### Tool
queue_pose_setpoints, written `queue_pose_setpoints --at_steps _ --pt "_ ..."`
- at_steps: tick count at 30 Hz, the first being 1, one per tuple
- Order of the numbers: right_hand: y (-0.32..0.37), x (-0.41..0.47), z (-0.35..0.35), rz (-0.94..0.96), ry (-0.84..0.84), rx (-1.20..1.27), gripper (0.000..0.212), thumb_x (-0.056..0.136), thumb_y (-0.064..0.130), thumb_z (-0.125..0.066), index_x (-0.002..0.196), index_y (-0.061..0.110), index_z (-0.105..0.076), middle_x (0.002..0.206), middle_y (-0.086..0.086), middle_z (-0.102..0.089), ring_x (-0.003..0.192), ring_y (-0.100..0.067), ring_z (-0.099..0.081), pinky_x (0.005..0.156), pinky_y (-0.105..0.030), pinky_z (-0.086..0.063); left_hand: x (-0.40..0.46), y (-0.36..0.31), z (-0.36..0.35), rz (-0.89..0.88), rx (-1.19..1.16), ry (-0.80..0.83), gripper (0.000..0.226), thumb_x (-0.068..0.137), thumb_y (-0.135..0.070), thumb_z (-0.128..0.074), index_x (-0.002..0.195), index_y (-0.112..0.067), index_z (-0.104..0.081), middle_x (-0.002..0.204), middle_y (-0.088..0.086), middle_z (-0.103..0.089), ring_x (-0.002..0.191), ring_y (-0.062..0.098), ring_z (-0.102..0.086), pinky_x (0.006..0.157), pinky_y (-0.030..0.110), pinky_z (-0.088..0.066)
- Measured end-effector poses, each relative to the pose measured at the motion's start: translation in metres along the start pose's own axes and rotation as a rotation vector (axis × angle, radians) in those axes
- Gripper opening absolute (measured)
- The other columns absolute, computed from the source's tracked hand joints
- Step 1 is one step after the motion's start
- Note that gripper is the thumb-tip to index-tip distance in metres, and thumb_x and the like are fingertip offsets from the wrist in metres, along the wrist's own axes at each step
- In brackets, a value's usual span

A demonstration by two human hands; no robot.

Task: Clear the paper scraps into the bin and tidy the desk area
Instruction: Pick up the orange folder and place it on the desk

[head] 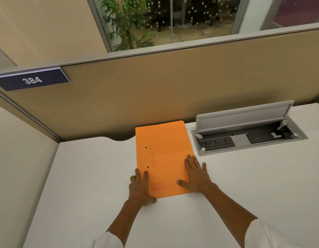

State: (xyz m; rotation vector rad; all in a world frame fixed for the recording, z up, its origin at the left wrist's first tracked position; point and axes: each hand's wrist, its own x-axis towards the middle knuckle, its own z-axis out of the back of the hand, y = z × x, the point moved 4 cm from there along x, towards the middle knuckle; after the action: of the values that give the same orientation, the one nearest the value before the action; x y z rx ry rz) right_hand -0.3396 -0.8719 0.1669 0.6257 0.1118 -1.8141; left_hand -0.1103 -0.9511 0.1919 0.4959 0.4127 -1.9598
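Observation:
An orange file folder [164,154] with red print lies flat on the white desk [94,176], its far edge near the partition. My left hand [140,187] rests flat on the folder's near left corner, fingers spread. My right hand [196,176] lies flat across the folder's right edge, thumb on the cover and fingers partly on the desk. Neither hand grips anything. No paper scraps or bin are in view.
A tan partition [173,90] walls the desk's far side, with a blue plate [32,80] reading 384. To the folder's right, a recessed power socket box [248,138] stands with its grey lid up. A second desk surface [15,158] adjoins on the left.

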Motion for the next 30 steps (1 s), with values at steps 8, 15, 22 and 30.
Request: queue_pose_setpoints --at_steps 8,15,22,30 --pt "0.000 0.006 -0.002 -0.031 0.002 0.025 0.115 0.086 0.079 -0.044 0.157 0.010 0.014 0.167 -0.009 0.021 0.154 -0.031 0.019 0.119 -0.065 0.002 0.005 0.002 0.002 -0.008 0.020 -0.007 0.121 0.070 -0.060 -0.076 0.155 -0.018 0.000 0.163 0.020 0.006 0.141 0.037 -0.021 0.109 0.043 -0.041" --pt "0.000 0.015 0.007 -0.044 0.057 0.040 0.121 0.083 0.076 -0.055 0.158 0.011 0.014 0.167 -0.008 0.022 0.153 -0.031 0.020 0.118 -0.068 0.001 0.008 0.002 0.004 -0.003 0.028 0.002 0.122 0.069 -0.062 -0.075 0.155 -0.020 0.001 0.164 0.018 0.005 0.140 0.035 -0.023 0.107 0.042 -0.042" --pt "-0.005 0.015 0.013 -0.031 0.078 0.044 0.121 0.084 0.075 -0.055 0.158 0.010 0.014 0.167 -0.009 0.023 0.153 -0.032 0.022 0.119 -0.067 0.000 0.002 0.000 0.007 0.026 -0.014 0.004 0.129 0.069 -0.063 -0.075 0.155 -0.018 0.010 0.164 0.017 0.011 0.141 0.036 -0.021 0.109 0.044 -0.041" --pt "-0.012 -0.005 0.034 -0.037 -0.020 -0.009 0.110 0.088 0.075 -0.047 0.159 0.011 0.009 0.168 -0.010 0.018 0.154 -0.033 0.017 0.119 -0.067 -0.002 -0.019 -0.013 0.031 -0.037 -0.049 -0.057 0.145 0.062 -0.078 -0.070 0.154 -0.011 0.019 0.165 0.018 0.014 0.152 0.041 0.003 0.120 0.056 -0.022"
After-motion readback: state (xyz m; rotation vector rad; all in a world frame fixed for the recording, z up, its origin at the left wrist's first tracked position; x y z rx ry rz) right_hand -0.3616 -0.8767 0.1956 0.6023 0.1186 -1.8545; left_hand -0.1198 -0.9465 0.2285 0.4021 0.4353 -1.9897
